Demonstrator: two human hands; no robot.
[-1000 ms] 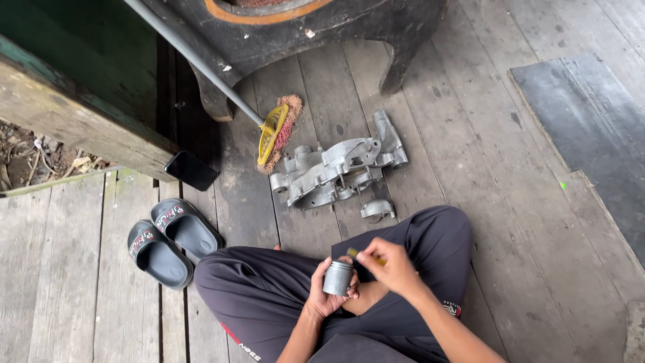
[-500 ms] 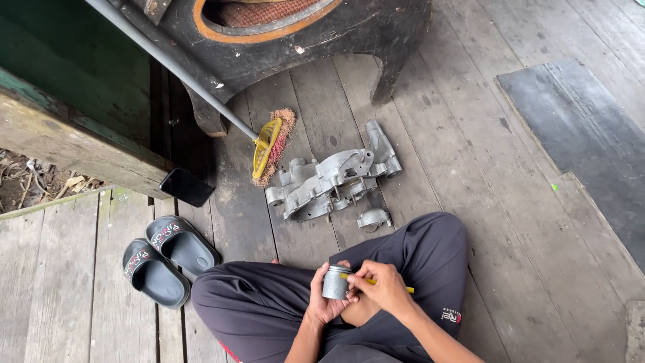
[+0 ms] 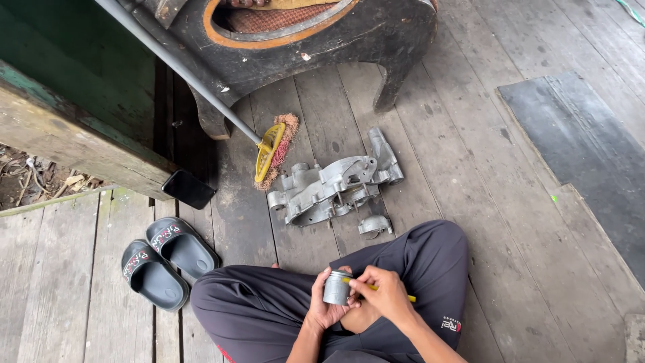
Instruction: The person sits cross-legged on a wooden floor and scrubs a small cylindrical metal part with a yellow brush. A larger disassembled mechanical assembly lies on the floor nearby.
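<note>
From the head view, you sit cross-legged on the wooden floor (image 3: 470, 168), and your left hand (image 3: 321, 302) wraps around a small grey metal cylinder (image 3: 336, 288), holding it upright over your lap. Your right hand (image 3: 384, 294) pinches a thin yellow tool (image 3: 393, 292) and rests its fingertips against the side of the cylinder near its rim; the tool's far end pokes out past your wrist.

Take the large grey metal engine casing (image 3: 336, 188) as your landmark. The cylinder sits near you, below the casing. A small loose metal part (image 3: 375, 226) lies just beside the casing, between it and your knee. A yellow broom head (image 3: 274, 151) lies close to the casing's upper left, its grey handle (image 3: 175, 64) running away up-left. A pair of dark slippers (image 3: 164, 261) lies well left of the casing, and a dark wooden stool (image 3: 302, 40) stands beyond it.
</note>
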